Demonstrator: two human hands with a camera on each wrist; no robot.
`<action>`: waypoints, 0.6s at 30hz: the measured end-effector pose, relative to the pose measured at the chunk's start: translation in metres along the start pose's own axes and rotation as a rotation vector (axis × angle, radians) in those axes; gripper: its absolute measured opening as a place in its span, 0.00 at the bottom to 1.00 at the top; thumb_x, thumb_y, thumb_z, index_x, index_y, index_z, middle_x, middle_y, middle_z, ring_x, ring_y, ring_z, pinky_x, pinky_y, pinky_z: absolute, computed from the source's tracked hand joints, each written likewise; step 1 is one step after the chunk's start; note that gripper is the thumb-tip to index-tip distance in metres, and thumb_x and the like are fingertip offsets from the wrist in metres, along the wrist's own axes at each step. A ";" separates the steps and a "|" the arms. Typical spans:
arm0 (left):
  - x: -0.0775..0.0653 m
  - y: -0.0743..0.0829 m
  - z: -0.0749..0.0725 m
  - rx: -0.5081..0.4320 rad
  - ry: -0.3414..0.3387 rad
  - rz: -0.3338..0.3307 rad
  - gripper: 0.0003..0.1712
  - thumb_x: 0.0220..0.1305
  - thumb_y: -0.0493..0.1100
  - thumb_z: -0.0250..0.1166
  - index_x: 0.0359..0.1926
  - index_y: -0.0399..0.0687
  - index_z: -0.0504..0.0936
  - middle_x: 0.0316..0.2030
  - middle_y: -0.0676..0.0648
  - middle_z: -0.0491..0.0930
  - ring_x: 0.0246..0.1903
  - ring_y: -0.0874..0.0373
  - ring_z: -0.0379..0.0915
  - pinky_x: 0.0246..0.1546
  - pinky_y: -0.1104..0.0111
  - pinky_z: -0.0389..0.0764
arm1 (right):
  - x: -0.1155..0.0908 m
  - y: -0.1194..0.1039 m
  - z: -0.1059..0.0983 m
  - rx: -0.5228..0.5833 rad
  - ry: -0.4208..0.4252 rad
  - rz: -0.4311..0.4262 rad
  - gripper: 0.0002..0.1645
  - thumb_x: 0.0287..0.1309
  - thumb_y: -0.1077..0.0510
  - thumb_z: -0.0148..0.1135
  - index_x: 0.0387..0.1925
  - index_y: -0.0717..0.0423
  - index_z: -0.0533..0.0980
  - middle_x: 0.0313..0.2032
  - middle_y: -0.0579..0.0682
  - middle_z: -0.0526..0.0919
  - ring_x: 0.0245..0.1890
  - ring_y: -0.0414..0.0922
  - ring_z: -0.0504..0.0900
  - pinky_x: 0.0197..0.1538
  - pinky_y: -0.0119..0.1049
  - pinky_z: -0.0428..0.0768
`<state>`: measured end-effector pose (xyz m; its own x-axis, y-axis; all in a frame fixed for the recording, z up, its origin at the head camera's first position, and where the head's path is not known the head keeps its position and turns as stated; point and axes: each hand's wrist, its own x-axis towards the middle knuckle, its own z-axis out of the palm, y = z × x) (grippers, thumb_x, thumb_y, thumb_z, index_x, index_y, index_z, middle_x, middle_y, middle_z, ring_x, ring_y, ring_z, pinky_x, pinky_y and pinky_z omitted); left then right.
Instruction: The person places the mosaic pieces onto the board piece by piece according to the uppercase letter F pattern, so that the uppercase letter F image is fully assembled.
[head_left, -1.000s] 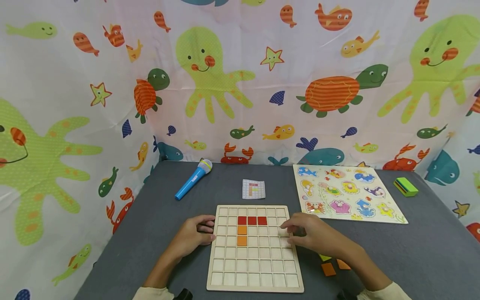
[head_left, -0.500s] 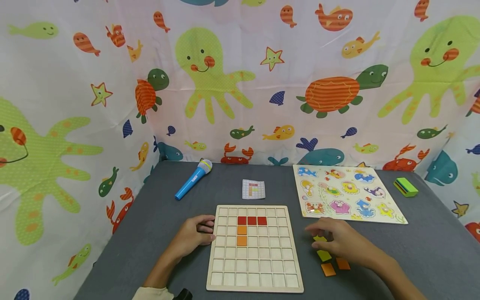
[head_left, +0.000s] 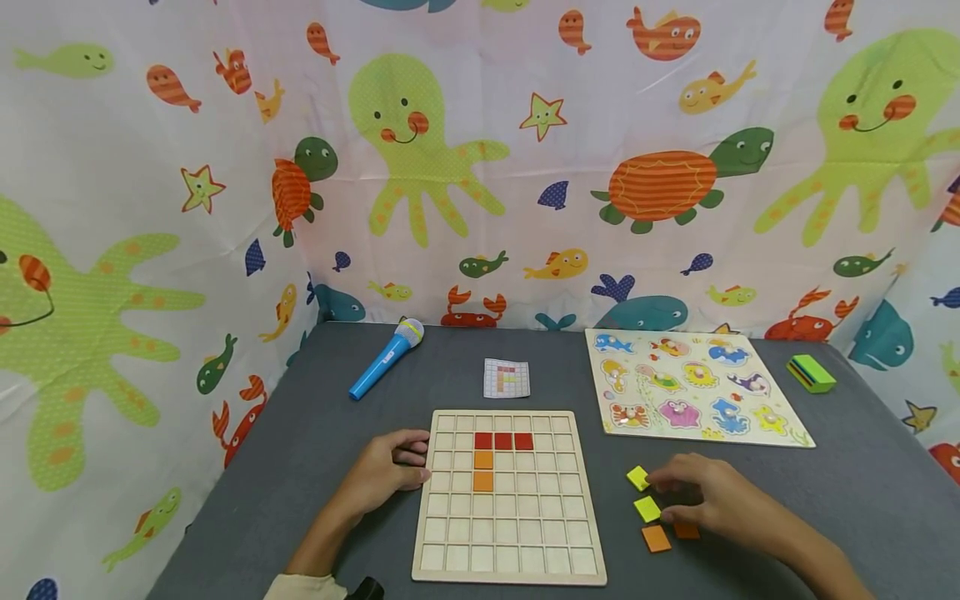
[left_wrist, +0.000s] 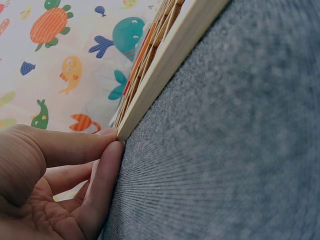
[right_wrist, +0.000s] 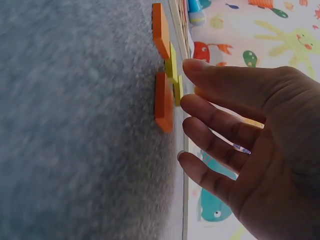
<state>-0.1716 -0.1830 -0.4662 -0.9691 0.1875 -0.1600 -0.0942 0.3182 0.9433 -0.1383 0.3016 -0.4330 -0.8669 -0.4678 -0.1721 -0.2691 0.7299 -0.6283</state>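
A wooden grid board point(head_left: 525, 533) lies flat before me, with red tiles point(head_left: 503, 441) in a row and two orange tiles point(head_left: 483, 471) below them. My left hand point(head_left: 382, 471) holds the board's left edge; in the left wrist view the thumb and a finger meet at the edge point(left_wrist: 165, 57). To the right of the board, my right hand point(head_left: 708, 496) hovers with fingers apart, the index fingertip close to a yellow tile point(head_left: 637, 477). Another yellow tile point(head_left: 647, 508) and an orange tile point(head_left: 656, 538) lie near it. A further orange tile point(head_left: 686, 531) is partly hidden by the hand.
Behind the board lies a small printed grid card point(head_left: 507, 379). A blue toy microphone point(head_left: 386, 360) rests at the back left. At the back right are an animal puzzle board point(head_left: 637, 383) and a green block point(head_left: 812, 374). A patterned curtain point(head_left: 480, 125) surrounds the table.
My right hand has moved from the board's right side out to the right and nearer, over to the loose tiles, uncovering the yellow ones. The left hand stays at the board edge.
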 end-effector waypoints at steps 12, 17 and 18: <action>0.001 0.000 0.001 0.006 0.004 0.000 0.35 0.58 0.28 0.76 0.68 0.34 0.78 0.55 0.38 0.80 0.50 0.51 0.81 0.42 0.58 0.91 | -0.019 0.015 0.001 -0.065 -0.006 -0.003 0.23 0.60 0.46 0.78 0.54 0.48 0.85 0.45 0.38 0.82 0.41 0.29 0.76 0.43 0.29 0.81; 0.000 0.000 0.001 0.006 0.011 -0.002 0.35 0.58 0.28 0.77 0.67 0.34 0.79 0.54 0.38 0.81 0.50 0.51 0.81 0.42 0.59 0.91 | -0.023 0.018 0.000 -0.083 -0.028 0.020 0.23 0.60 0.47 0.78 0.55 0.47 0.85 0.45 0.38 0.82 0.40 0.29 0.75 0.43 0.30 0.81; 0.000 0.000 0.001 0.007 0.012 -0.002 0.35 0.58 0.28 0.77 0.67 0.34 0.79 0.54 0.38 0.81 0.50 0.51 0.81 0.42 0.59 0.91 | -0.024 0.018 0.000 -0.087 -0.029 0.023 0.23 0.60 0.47 0.78 0.55 0.47 0.85 0.45 0.38 0.82 0.40 0.29 0.75 0.43 0.30 0.81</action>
<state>-0.1715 -0.1819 -0.4664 -0.9716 0.1759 -0.1585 -0.0947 0.3248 0.9410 -0.1225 0.3256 -0.4404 -0.8610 -0.4637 -0.2088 -0.2857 0.7807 -0.5558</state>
